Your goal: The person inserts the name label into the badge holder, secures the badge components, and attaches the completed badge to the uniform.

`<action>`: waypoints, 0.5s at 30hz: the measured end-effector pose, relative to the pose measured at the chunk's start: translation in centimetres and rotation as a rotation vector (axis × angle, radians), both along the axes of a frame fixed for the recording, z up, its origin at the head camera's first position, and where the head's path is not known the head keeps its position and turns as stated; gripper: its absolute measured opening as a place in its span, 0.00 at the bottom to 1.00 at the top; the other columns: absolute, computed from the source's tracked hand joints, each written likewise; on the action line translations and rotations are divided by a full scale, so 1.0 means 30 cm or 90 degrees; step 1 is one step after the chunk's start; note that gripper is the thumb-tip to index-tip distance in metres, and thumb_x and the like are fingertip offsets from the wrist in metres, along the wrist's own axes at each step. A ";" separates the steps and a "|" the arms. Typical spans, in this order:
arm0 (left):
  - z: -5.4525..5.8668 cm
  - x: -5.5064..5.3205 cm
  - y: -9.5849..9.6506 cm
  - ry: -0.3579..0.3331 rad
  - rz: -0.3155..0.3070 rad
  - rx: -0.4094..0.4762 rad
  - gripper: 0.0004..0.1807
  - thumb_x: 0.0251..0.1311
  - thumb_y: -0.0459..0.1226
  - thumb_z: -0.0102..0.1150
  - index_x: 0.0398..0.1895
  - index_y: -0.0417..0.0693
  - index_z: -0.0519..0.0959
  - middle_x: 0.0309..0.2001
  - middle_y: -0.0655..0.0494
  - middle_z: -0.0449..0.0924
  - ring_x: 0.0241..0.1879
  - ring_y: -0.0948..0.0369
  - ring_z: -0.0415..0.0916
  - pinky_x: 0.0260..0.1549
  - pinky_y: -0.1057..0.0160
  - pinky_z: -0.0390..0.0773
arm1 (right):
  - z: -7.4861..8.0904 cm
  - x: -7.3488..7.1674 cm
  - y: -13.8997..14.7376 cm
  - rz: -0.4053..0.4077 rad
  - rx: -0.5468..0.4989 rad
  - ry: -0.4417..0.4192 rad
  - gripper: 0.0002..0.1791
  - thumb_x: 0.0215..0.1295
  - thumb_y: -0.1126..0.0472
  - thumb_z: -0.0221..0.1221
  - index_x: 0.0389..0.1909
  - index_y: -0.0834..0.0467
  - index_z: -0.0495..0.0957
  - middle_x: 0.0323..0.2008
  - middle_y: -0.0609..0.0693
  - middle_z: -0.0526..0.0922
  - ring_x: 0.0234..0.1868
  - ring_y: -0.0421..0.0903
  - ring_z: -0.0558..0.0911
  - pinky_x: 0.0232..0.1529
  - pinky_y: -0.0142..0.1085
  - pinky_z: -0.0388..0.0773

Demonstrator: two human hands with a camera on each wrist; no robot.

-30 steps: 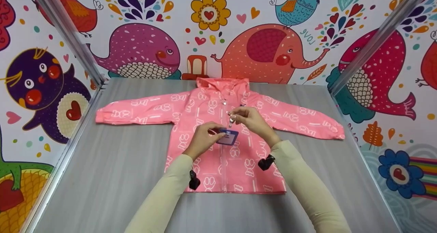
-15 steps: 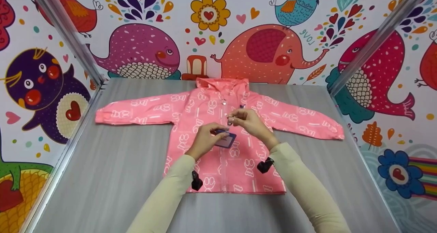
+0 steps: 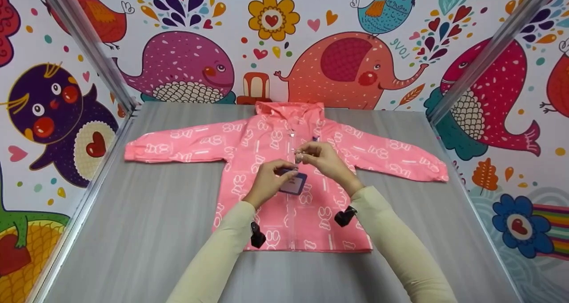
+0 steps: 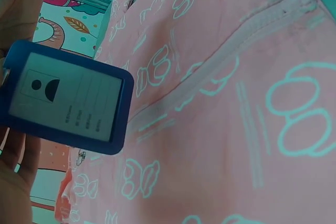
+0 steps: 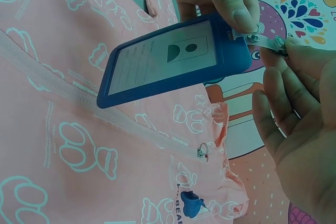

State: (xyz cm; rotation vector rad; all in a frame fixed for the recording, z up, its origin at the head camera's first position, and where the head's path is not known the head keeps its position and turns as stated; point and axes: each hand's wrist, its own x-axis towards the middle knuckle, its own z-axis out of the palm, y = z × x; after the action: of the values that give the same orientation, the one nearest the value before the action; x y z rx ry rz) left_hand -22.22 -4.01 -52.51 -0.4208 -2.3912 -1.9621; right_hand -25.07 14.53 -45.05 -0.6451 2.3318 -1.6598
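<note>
A blue-framed ID badge (image 3: 293, 185) hangs over the front of a pink jacket (image 3: 238, 183) laid flat. My left hand (image 3: 268, 181) pinches the badge's top end, where the strap joins it. In the right wrist view a short clear strap with metal snaps (image 5: 266, 41) runs from the badge (image 5: 163, 59) to my right hand (image 5: 304, 124). Thumb and forefinger of that hand pinch the strap's far end. The card inside, with a printed person icon, faces up in the left wrist view. The fingers partly cover the strap's ends.
The jacket's zipper pull (image 5: 201, 152) sits near the collar. Its sleeves (image 3: 191, 142) spread out across the grey table (image 3: 146, 223). Metal posts (image 3: 95, 49) and cartoon-printed walls (image 3: 306, 9) stand around the table.
The badge has shifted slightly down and left, and its tilt has changed. My right hand has dropped a little towards the left hand; both keep their pinch.
</note>
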 end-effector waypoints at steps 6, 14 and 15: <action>-0.003 0.002 0.000 -0.006 0.005 0.006 0.11 0.58 0.36 0.69 0.42 0.41 0.86 0.42 0.46 0.88 0.39 0.58 0.86 0.41 0.68 0.84 | 0.003 0.002 -0.001 0.001 0.004 -0.007 0.10 0.67 0.69 0.58 0.45 0.71 0.81 0.39 0.67 0.84 0.38 0.49 0.84 0.42 0.28 0.81; -0.005 0.007 0.001 -0.006 0.015 -0.008 0.11 0.58 0.37 0.68 0.42 0.41 0.86 0.43 0.46 0.88 0.43 0.54 0.85 0.46 0.63 0.84 | 0.005 0.009 0.000 0.012 0.007 -0.024 0.11 0.69 0.69 0.57 0.48 0.71 0.80 0.41 0.65 0.84 0.39 0.42 0.84 0.46 0.29 0.82; -0.005 0.007 0.002 -0.007 0.015 -0.010 0.12 0.58 0.37 0.68 0.43 0.40 0.86 0.43 0.46 0.88 0.43 0.54 0.85 0.47 0.62 0.84 | 0.005 0.009 0.000 0.013 0.006 -0.024 0.11 0.69 0.69 0.57 0.48 0.71 0.80 0.41 0.66 0.84 0.39 0.42 0.84 0.46 0.29 0.82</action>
State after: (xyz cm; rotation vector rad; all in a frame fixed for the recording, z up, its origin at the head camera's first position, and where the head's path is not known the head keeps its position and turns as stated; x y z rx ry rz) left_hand -22.00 -3.96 -52.66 -0.3806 -2.4080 -1.9433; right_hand -24.81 14.52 -44.91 -0.6277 2.2988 -1.6365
